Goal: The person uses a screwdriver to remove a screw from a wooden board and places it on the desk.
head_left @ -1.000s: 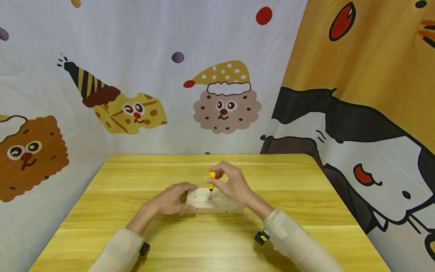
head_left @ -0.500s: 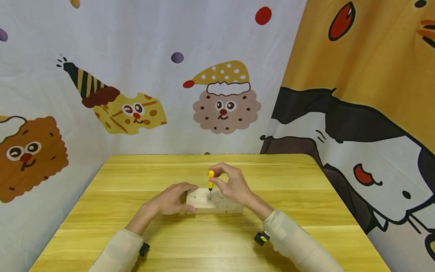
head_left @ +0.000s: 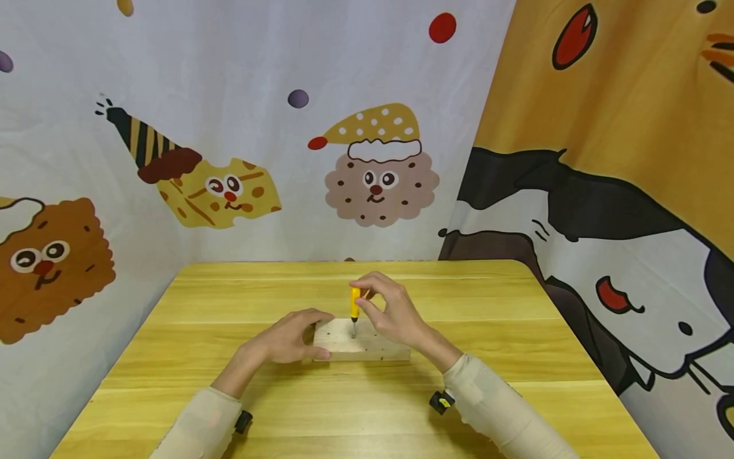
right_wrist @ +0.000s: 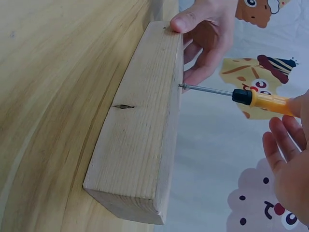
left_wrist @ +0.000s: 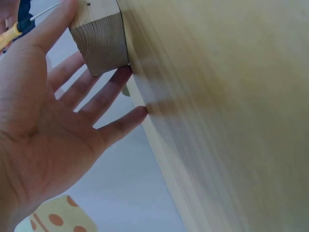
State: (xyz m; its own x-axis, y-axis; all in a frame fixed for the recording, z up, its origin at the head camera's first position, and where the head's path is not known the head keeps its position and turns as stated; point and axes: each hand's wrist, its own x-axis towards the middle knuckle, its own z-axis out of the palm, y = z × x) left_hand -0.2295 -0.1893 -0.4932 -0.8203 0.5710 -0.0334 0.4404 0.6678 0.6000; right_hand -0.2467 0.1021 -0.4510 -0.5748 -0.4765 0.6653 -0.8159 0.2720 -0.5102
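A pale wooden block (head_left: 338, 345) lies flat on the table, with small dark holes or knots in its surface. My left hand (head_left: 287, 336) grips its left end, thumb on the near side and fingers around the far side. In the left wrist view, the block's end grain (left_wrist: 102, 44) sits between thumb and fingers. My right hand (head_left: 397, 312) pinches the yellow handle of a screwdriver (head_left: 355, 303), held nearly upright over the block. Its metal tip meets a small screw-like spot on the top face, clearer in the right wrist view beside the screwdriver's black collar (right_wrist: 242, 96).
The wood-grain table (head_left: 367, 408) extends around the block on every side. Behind it hangs a white cloth (head_left: 246, 76) printed with cartoon figures, and an orange-topped patterned cloth (head_left: 527, 95) hangs at the right.
The screwdriver's handle has shifted slightly left and stands straighter. My right fingers have moved a little around it. The left hand and the block stay put.
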